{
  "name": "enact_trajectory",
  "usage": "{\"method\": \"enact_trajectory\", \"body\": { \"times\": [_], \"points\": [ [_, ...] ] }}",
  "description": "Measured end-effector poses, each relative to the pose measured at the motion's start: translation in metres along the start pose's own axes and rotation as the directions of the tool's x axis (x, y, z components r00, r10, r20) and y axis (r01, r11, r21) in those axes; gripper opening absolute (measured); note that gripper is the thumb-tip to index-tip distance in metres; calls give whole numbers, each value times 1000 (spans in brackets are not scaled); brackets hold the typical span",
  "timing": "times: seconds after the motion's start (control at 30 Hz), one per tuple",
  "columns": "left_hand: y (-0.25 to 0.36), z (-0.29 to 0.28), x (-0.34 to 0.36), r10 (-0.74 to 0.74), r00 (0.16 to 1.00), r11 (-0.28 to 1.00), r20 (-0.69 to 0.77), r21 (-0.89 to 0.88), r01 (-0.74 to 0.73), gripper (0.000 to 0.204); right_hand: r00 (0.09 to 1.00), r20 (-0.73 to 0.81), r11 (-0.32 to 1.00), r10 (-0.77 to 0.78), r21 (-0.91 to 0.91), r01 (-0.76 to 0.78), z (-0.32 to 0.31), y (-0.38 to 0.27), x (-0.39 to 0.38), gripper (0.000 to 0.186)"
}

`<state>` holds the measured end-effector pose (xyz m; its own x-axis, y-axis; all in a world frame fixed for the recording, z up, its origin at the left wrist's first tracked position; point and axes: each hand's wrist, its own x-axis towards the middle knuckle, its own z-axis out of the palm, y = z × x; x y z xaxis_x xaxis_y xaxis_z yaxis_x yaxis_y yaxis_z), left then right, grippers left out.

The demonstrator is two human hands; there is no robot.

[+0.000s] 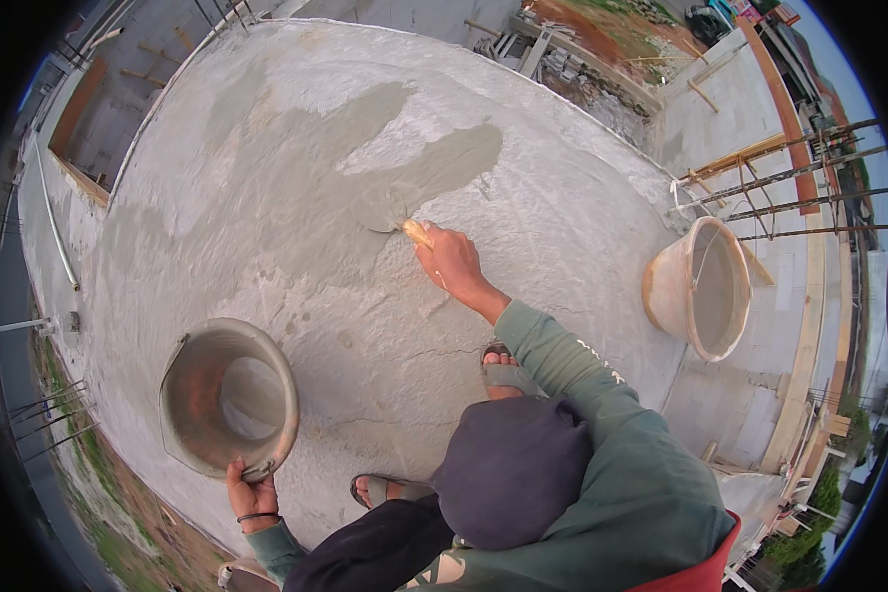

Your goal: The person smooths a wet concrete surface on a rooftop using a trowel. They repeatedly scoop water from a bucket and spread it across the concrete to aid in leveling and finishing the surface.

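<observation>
My right hand (451, 261) is closed round the wooden handle of a trowel (416, 233). Its cement-coated blade lies against the slab and blends into the wet grey cement (311, 187) around it. At the lower left, my left hand (252, 492) grips the near rim of a cement-stained bucket (202, 395), its thumb over the edge. The bucket tilts so that its inside shows, with a little grey residue at the bottom. Pale, rough concrete slab (365, 355) spreads beneath both hands, darker where the cement is wet.
A second bucket (659, 291), pale and holding grey liquid or mix, stands at the right. Rusty rebar (799, 187) juts out beyond it. The slab's far edge drops toward rubble (562, 69). A framed opening (104, 128) lies far left; my sandalled feet (503, 370) rest on the slab.
</observation>
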<state>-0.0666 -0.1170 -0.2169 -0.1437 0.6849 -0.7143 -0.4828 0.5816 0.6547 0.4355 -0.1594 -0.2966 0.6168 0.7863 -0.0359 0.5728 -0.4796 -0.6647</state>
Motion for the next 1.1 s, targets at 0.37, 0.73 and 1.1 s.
{"method": "enact_trajectory", "body": {
  "times": [0.37, 0.73, 1.1],
  "points": [
    [9, 32, 1, -25, 991, 994, 134, 111, 10, 14, 998, -10, 996, 64, -59, -65, -66, 61, 16, 40],
    [26, 64, -3, -57, 983, 959, 176, 283, 5, 23, 967, -158, 969, 199, -115, -218, -95, 89, 33, 36],
    [28, 203, -15, -151, 926, 847, 346, 529, -59, 39, 973, -75, 971, 216, -89, -223, -104, 85, 30, 37]
  ]
}}
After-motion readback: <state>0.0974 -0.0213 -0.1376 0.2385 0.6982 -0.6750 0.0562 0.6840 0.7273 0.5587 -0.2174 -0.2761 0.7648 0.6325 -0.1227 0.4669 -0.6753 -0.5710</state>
